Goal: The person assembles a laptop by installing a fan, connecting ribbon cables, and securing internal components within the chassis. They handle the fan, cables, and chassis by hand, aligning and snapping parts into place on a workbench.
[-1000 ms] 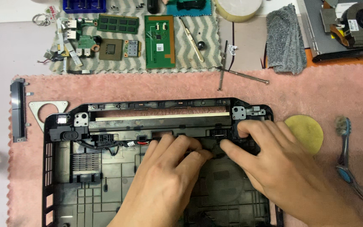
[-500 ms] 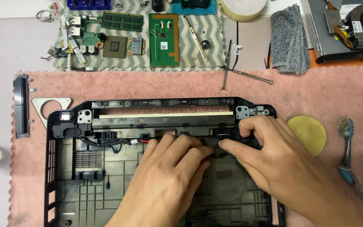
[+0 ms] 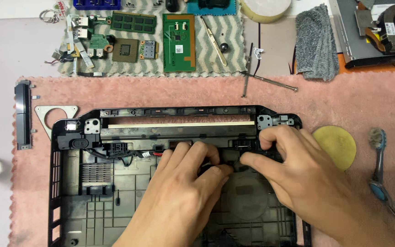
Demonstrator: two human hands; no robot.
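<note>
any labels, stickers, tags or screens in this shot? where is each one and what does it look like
No screens or packages.
White sticker: small rectangle on the tall green board on the striped mat, top centre.
White tag: small slip beside the screwdriver shaft, right of the mat.
Red and white tag: by the key ring, top left edge.
Pale label: small patch on the fan unit, top right.

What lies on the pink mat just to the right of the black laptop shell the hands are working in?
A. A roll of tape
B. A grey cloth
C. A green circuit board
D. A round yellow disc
D: a round yellow disc rests on the pink mat right beside the black laptop shell, close to the right hand.
</note>
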